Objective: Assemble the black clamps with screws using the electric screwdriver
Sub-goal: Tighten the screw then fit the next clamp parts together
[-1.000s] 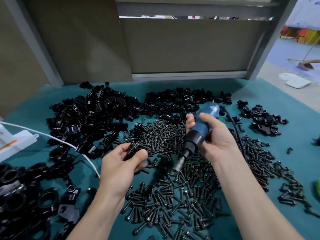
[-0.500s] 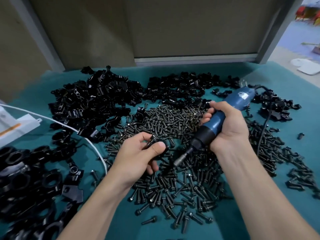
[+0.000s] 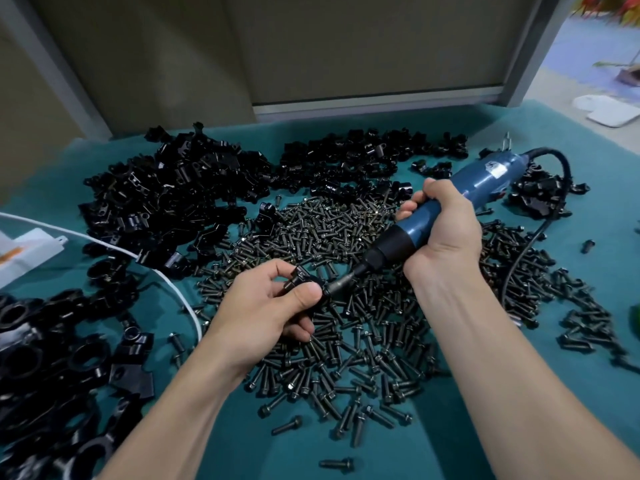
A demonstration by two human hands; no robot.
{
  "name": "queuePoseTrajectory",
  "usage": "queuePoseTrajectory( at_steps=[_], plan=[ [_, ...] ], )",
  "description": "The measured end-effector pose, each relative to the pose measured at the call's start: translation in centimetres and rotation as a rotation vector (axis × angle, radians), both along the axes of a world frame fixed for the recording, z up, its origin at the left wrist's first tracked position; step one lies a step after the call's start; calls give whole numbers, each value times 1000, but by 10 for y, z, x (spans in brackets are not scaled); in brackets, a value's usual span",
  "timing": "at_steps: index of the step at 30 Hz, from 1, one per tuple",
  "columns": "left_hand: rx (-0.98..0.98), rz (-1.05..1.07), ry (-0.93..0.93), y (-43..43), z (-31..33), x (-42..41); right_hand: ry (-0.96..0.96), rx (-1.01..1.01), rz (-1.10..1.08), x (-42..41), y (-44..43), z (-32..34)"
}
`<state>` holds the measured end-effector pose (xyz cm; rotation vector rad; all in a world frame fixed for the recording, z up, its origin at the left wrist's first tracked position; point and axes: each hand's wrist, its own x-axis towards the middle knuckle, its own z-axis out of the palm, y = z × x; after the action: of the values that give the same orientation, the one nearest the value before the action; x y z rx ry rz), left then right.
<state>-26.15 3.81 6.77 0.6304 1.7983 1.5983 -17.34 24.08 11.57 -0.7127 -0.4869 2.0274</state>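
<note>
Though label illegible, right hand tight around electric screwdriver, left hand around black clamp.

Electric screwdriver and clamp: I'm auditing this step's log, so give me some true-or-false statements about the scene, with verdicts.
1. The right hand grips the electric screwdriver. True.
2. The left hand holds nothing. False: it pinches a black clamp.
3. The screwdriver's tip points at that clamp. True.
4. The screwdriver is cordless. False: a black cord leaves its rear end.
5. The loose screws sit in a box. False: they lie spread on the teal table.
</note>
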Motion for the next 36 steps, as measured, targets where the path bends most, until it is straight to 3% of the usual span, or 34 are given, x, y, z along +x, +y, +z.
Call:
queuePoseTrajectory(
  at_steps=[13,26,36],
  plan=[
    [-82,87,106,-1,-2,0,16,90,19,-8,-5,-5],
    [-68,173,65,0,1,7,33,121,17,-8,-7,-3],
    [-78,128,147,-3,2,6,14,201,23,-11,-12,-1]
  ],
)
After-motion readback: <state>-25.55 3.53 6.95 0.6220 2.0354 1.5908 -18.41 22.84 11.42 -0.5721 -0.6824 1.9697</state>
